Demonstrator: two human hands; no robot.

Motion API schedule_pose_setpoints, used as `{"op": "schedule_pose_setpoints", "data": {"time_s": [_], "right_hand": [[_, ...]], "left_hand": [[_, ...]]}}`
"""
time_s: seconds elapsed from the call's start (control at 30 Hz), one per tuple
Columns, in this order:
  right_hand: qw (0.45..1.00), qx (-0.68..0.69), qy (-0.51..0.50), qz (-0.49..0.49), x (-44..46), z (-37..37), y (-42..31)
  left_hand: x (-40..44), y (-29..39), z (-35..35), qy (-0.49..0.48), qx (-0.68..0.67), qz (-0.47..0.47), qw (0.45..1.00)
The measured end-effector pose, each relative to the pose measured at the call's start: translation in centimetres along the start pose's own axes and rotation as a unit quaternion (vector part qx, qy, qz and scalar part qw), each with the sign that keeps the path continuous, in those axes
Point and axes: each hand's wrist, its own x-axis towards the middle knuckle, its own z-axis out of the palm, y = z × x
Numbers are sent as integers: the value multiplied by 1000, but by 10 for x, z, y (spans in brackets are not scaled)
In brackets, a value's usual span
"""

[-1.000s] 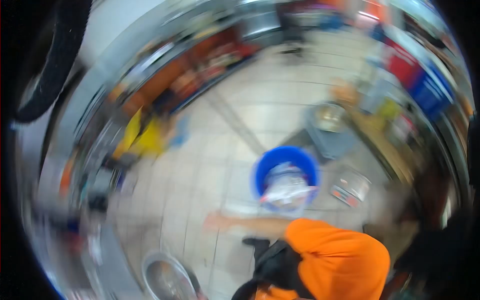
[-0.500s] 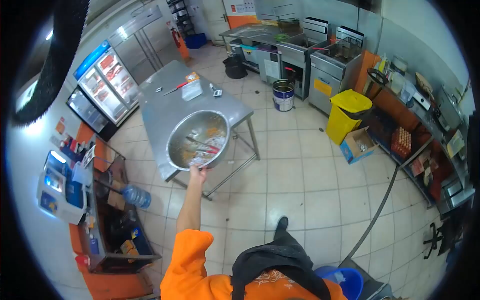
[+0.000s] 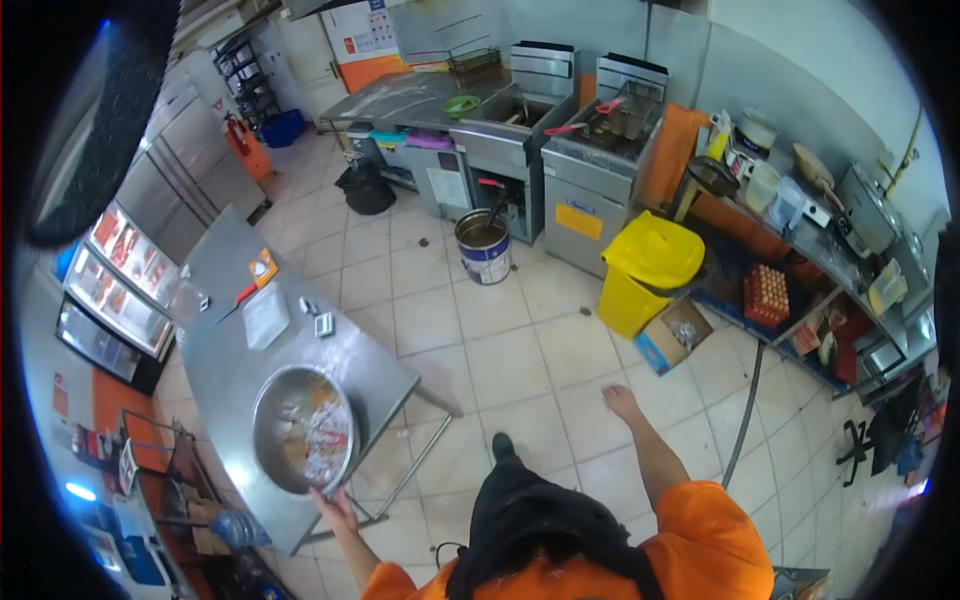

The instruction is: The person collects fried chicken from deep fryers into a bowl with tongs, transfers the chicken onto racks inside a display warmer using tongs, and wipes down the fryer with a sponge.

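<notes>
My left hand (image 3: 338,510) grips the near rim of a large metal bowl (image 3: 262,465) at the front edge of the steel table (image 3: 225,365). Inside the bowl lies a smeared mix of orange and whitish food, with something red among it. Whether the bowl rests fully on the table cannot be made out. My right hand (image 3: 620,402) is out in front of me over the tiled floor, its fingers loosely curled and no object visible in them.
On the table lie a clear plastic container (image 3: 266,316) and a red-handled knife (image 3: 240,298). A paint-type bucket (image 3: 485,262) stands on the floor before the fryers (image 3: 590,165). Right of it are a yellow bin (image 3: 635,295), an open cardboard box (image 3: 658,350) and egg trays (image 3: 766,296).
The view has swung right, and the table and bowl sit lower and further left in it. My right hand has come into view. My left hand stays on the bowl's rim.
</notes>
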Motion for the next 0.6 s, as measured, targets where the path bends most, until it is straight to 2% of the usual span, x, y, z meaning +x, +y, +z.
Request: {"op": "schedule_pose_setpoints", "data": {"time_s": [0.03, 0.07, 0.1, 0.13, 0.2, 0.23, 0.27, 0.33, 0.4, 0.47, 0.57, 0.6], "right_hand": [[998, 54, -3, 27, 55, -9, -44], [992, 112, -6, 54, 103, -16, -88], [993, 97, -41, 52, 149, -12, -115], [992, 85, -76, 52, 188, -7, -138], [986, 30, -156, 44, 251, 11, -176], [978, -16, -204, 36, 283, 16, -197], [964, -62, -257, 32, 306, 21, -215], [950, -9, -308, 58, 372, 1, -268], [979, -3, -202, -27, 463, -16, -298], [993, -93, -34, -63, 570, -51, -330], [973, -119, 186, 60, 686, -127, -379], [962, -34, 238, 129, 739, -133, -364]], "left_hand": [[-25, 17, 44, 68, -142, -62, 986], [-8, -19, 6, 107, -133, -72, 983], [-25, -28, 30, 147, -213, -71, 963], [-3, -95, -46, 120, -183, -78, 972], [-6, -133, 43, 168, -83, -196, 963], [9, -149, 86, 160, -39, -243, 956], [31, -160, 129, 137, 9, -286, 948], [86, -173, 217, 61, 86, -327, 939], [143, -178, 308, -27, 160, -339, 927], [199, -180, 398, -106, 222, -330, 911], [273, -190, 518, -203, 289, -308, 884], [293, -194, 551, -224, 305, -303, 875]]}}
